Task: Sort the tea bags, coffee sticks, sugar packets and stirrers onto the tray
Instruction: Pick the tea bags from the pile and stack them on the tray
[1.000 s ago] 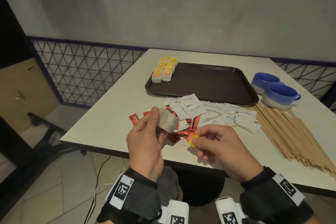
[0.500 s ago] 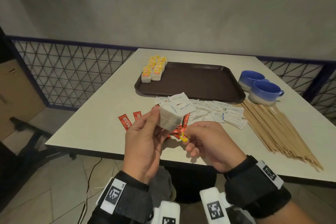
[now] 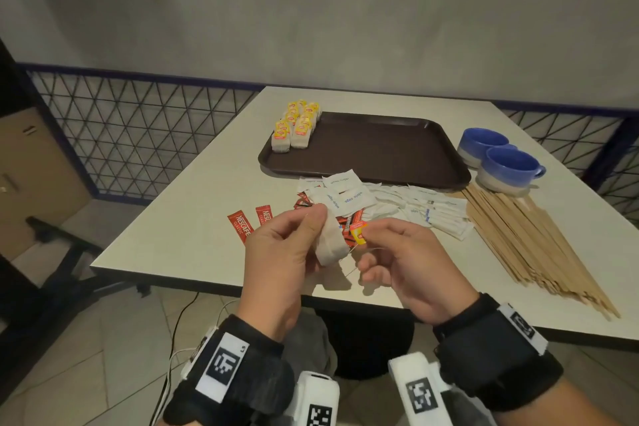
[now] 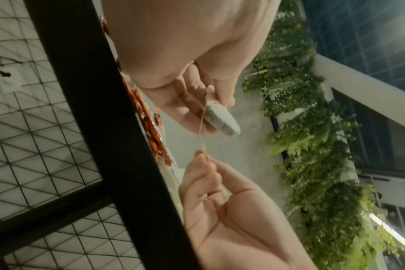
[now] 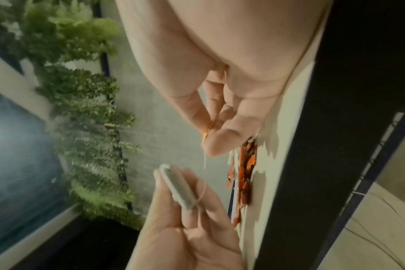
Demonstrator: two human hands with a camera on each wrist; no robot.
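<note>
My left hand (image 3: 304,239) pinches a white tea bag (image 3: 330,245) between thumb and fingers, just above the table's near edge. The same tea bag (image 4: 222,118) (image 5: 180,188) shows in both wrist views with its string wound round it. My right hand (image 3: 390,252) pinches the bag's yellow tag (image 3: 359,233) and the thin string. A brown tray (image 3: 373,152) lies farther back, with several yellow-tagged tea bags (image 3: 295,126) in rows at its far left corner. Red coffee sticks (image 3: 242,225), white sugar packets (image 3: 397,204) and wooden stirrers (image 3: 532,242) lie on the table.
Two blue cups (image 3: 501,162) stand right of the tray, beyond the stirrers. The white table (image 3: 179,228) ends in a dark edge just under my hands. A blue wire fence (image 3: 138,135) runs behind on the left.
The tea bag in my left hand has turned from flat and slanted to more upright. My right hand with the tag has shifted slightly, and the string now hangs looped between the hands.
</note>
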